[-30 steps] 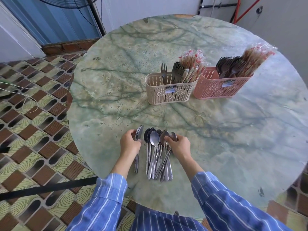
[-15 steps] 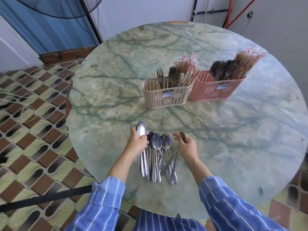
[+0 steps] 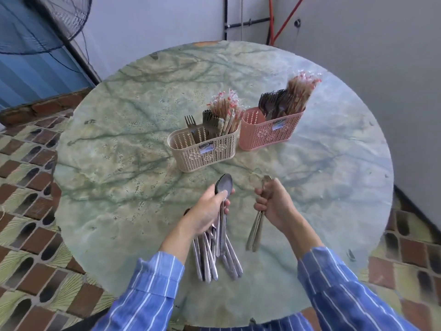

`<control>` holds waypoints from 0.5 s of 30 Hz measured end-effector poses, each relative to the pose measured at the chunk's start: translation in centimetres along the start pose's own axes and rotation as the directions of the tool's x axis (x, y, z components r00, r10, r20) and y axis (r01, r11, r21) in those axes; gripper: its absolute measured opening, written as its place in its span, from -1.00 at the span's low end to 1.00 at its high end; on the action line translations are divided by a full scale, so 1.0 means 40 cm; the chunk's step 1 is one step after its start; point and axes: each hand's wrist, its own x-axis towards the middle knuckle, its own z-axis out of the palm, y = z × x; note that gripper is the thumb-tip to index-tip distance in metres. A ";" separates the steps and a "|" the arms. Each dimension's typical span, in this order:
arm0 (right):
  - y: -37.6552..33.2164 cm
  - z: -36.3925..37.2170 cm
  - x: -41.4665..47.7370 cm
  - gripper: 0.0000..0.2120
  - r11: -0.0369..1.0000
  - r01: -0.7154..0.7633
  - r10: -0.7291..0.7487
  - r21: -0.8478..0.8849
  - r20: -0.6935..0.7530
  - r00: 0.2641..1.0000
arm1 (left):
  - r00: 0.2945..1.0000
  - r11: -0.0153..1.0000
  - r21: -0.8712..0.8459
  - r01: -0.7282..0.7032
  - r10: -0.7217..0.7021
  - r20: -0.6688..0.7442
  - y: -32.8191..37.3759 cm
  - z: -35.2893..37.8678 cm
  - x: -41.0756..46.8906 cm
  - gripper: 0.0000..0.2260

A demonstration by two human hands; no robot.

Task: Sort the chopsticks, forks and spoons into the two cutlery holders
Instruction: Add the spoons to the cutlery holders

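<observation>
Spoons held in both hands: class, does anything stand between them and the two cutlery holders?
Nothing visible does. Only bare table lies between the spoons gripped by the left hand and right hand and the beige holder, with the pink holder beside it. Forks and chopsticks already fill part of each.

Two cutlery holders, one round table, one fan

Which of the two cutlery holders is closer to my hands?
The beige holder, the left one of the pair. The pink holder stands farther back on the table, to its right.
</observation>
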 end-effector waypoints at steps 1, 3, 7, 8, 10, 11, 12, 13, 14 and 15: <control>-0.015 -0.003 -0.004 -0.89 0.999 -0.007 0.009 0.042 -0.028 1.000 | 1.000 1.000 0.024 -0.004 0.004 0.000 0.002 0.017 0.007 -0.87; -0.052 -0.005 -0.018 -0.85 0.999 0.028 -0.026 0.031 -0.057 0.998 | 1.000 0.998 0.059 -0.017 0.018 -0.007 0.015 0.055 0.019 -0.82; -0.128 -0.008 -0.025 -0.86 0.974 0.207 -0.202 -0.089 0.064 0.977 | 0.990 0.988 0.101 -0.113 0.121 -0.075 0.063 0.129 0.060 -0.83; -0.147 -0.011 -0.018 -0.84 0.963 0.255 -0.246 -0.087 0.101 0.964 | 0.986 0.987 0.094 -0.133 0.142 -0.091 0.080 0.148 0.071 -0.81; -0.194 -0.015 0.000 -0.82 0.927 0.354 -0.329 -0.126 0.185 0.926 | 0.977 0.983 0.065 -0.170 0.177 -0.122 0.114 0.186 0.094 -0.77; -0.218 -0.015 0.008 -0.82 0.900 0.398 -0.355 -0.175 0.235 0.905 | 0.972 0.981 0.040 -0.187 0.191 -0.138 0.131 0.203 0.107 -0.76; -0.242 -0.015 0.015 -0.81 0.873 0.430 -0.365 -0.228 0.280 0.888 | 0.969 0.980 0.011 -0.201 0.200 -0.144 0.152 0.220 0.115 -0.76; -0.270 -0.014 0.020 -0.80 0.851 0.455 -0.368 -0.261 0.322 0.872 | 0.965 0.976 0.000 -0.216 0.213 -0.154 0.170 0.236 0.130 -0.77; -0.299 -0.012 0.026 -0.79 0.830 0.480 -0.371 -0.284 0.363 0.855 | 0.959 0.972 0.004 -0.236 0.233 -0.160 0.188 0.251 0.143 -0.80; -0.330 -0.007 0.033 -0.80 0.811 0.508 -0.375 -0.292 0.407 0.833 | 0.951 0.966 0.033 -0.256 0.258 -0.169 0.205 0.262 0.161 -0.82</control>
